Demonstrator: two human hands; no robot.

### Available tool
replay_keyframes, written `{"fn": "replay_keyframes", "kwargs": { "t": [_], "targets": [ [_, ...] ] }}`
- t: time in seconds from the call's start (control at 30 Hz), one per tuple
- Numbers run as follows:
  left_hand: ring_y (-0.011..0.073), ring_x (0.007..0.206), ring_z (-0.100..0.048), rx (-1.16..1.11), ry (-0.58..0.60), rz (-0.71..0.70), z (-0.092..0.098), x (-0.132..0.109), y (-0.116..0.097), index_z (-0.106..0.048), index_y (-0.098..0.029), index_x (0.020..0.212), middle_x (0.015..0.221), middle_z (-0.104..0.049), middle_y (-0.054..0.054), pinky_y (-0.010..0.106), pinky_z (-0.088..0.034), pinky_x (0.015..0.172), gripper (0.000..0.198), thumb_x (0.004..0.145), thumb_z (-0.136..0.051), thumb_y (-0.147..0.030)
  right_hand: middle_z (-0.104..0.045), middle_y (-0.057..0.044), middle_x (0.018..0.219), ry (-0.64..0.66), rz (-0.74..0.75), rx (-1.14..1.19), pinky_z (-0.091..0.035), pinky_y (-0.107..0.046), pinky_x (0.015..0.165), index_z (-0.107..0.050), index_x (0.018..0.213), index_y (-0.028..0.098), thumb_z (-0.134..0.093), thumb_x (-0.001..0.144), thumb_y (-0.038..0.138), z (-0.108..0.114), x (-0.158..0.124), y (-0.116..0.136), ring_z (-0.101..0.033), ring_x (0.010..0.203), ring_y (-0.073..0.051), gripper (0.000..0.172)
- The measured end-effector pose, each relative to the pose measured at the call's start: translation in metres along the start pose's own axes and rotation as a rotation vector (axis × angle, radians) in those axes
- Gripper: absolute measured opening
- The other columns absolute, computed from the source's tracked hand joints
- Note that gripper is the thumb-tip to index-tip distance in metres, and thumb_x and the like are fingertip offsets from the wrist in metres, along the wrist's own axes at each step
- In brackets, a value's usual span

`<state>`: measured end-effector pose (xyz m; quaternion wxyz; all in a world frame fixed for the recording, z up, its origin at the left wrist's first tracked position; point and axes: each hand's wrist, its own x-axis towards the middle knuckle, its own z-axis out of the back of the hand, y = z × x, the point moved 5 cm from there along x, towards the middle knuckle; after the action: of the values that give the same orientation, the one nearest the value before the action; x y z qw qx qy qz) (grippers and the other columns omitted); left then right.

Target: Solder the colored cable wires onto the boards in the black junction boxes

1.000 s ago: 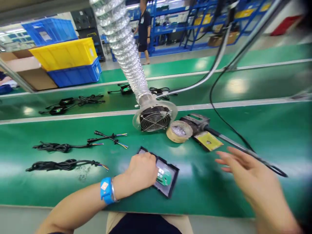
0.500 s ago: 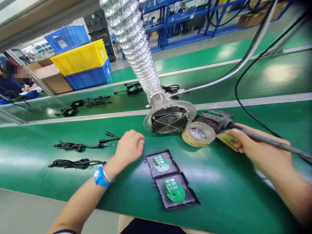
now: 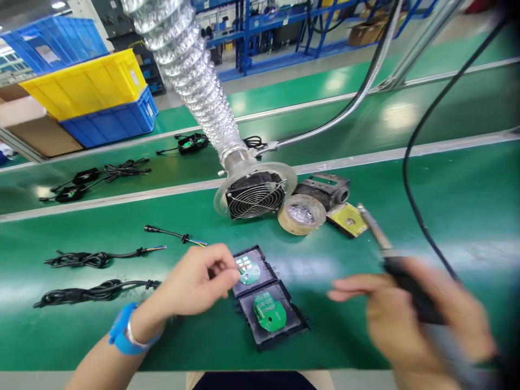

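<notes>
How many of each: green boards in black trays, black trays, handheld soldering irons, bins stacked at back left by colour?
Green boards in trays: 2
Black trays: 2
Soldering iron: 1
Blue bins: 2
Yellow bin: 1
Total: 8

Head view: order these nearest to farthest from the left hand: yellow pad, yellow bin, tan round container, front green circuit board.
From the left hand:
1. Front green circuit board, to its right, in the black case.
2. Tan round container, ahead and right, beside the fan.
3. Yellow pad, farther right.
4. Yellow bin, far back left.
</notes>
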<state>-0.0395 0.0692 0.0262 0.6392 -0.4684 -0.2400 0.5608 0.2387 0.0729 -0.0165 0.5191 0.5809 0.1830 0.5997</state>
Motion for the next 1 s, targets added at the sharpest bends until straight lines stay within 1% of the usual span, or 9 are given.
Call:
{"fn": "replay_keyframes", "kwargs": {
  "t": [0.07,0.13,0.23,0.3,0.47,0.53,0.63,0.77,1.0],
  "targets": [
    [0.0088,0.048,-0.056,-0.32,0.166,0.178,-0.035,0.002,0.013,-0.049,-0.019,0.078,0.06,-0.058,-0.003,0.015,-0.034,0.037,0.032,0.083,-0.061,-0.048,-0.073,0.002,0.074,0.122,0.118,0.099,-0.06,-0.03,0.049,-0.058,0.113,0.035,-0.057,0.088,0.016,-0.03,-0.013,0.026,-0.07,0.055,-0.018,0.031],
    [0.0068,0.042,-0.052,-0.492,0.214,0.26,-0.056,0.004,0.024,-0.045,-0.019,0.078,0.062,-0.058,-0.003,0.012,-0.027,0.03,0.043,0.077,-0.065,-0.057,-0.074,0.001,0.082,0.23,0.159,0.128,-0.062,-0.025,0.058,-0.06,0.107,0.029,-0.06,0.085,0.011,-0.053,-0.02,0.041,-0.072,0.063,-0.016,0.028],
    [0.0042,0.04,-0.049,-0.555,0.212,0.241,-0.064,0.006,0.03,-0.047,-0.016,0.079,0.061,-0.058,-0.002,0.009,-0.026,0.029,0.047,0.074,-0.07,-0.058,-0.072,0.0,0.085,0.286,0.159,0.145,-0.06,-0.021,0.063,-0.057,0.104,0.024,-0.064,0.082,0.012,-0.068,-0.023,0.051,-0.07,0.066,-0.013,0.026],
    [0.0054,0.042,-0.052,-0.643,0.24,0.226,-0.066,0.006,0.032,-0.05,-0.015,0.081,0.062,-0.059,-0.001,0.009,-0.032,0.029,0.046,0.074,-0.073,-0.054,-0.07,0.0,0.085,0.317,0.13,0.194,-0.059,-0.02,0.063,-0.055,0.103,0.024,-0.063,0.081,0.01,-0.071,-0.023,0.054,-0.068,0.066,-0.011,0.027],
    [0.017,0.051,-0.064,-1.074,0.504,0.315,-0.079,0.002,0.038,-0.063,-0.007,0.085,0.062,-0.065,0.008,0.022,-0.052,0.034,0.048,0.074,-0.072,-0.054,-0.068,0.003,0.089,0.391,0.134,0.541,-0.058,-0.023,0.071,-0.051,0.109,0.028,-0.055,0.084,0.001,-0.073,-0.02,0.056,-0.068,0.075,-0.011,0.037],
    [0.0171,0.051,-0.065,-1.111,0.478,0.319,-0.08,0.002,0.041,-0.063,-0.008,0.081,0.059,-0.064,0.006,0.021,-0.052,0.032,0.042,0.072,-0.077,-0.046,-0.069,0.002,0.092,0.374,0.16,0.506,-0.058,-0.023,0.074,-0.054,0.109,0.027,-0.058,0.082,0.001,-0.073,-0.019,0.053,-0.069,0.08,-0.011,0.038],
    [0.0137,0.052,-0.064,-1.05,0.332,0.262,-0.074,0.003,0.039,-0.061,-0.01,0.082,0.06,-0.063,0.003,0.016,-0.05,0.031,0.035,0.074,-0.078,-0.04,-0.068,0.001,0.09,0.32,0.111,0.348,-0.057,-0.019,0.071,-0.057,0.107,0.025,-0.064,0.08,0.006,-0.072,-0.019,0.046,-0.067,0.075,-0.01,0.033],
    [0.0102,0.056,-0.063,-0.901,0.175,0.215,-0.066,0.003,0.031,-0.057,-0.012,0.084,0.065,-0.063,0.001,0.01,-0.047,0.032,0.032,0.08,-0.072,-0.04,-0.065,0.001,0.085,0.33,0.052,0.428,-0.056,-0.021,0.07,-0.051,0.114,0.023,-0.06,0.082,0.008,-0.073,-0.025,0.046,-0.064,0.072,-0.01,0.037],
    [0.0097,0.059,-0.064,-0.878,0.158,0.217,-0.066,0.003,0.028,-0.056,-0.014,0.083,0.071,-0.061,0.0,0.008,-0.044,0.031,0.031,0.078,-0.075,-0.038,-0.065,0.002,0.08,0.348,-0.097,0.547,-0.056,-0.021,0.065,-0.047,0.114,0.025,-0.062,0.083,0.009,-0.082,-0.024,0.047,-0.064,0.069,-0.01,0.038]
  ]
}}
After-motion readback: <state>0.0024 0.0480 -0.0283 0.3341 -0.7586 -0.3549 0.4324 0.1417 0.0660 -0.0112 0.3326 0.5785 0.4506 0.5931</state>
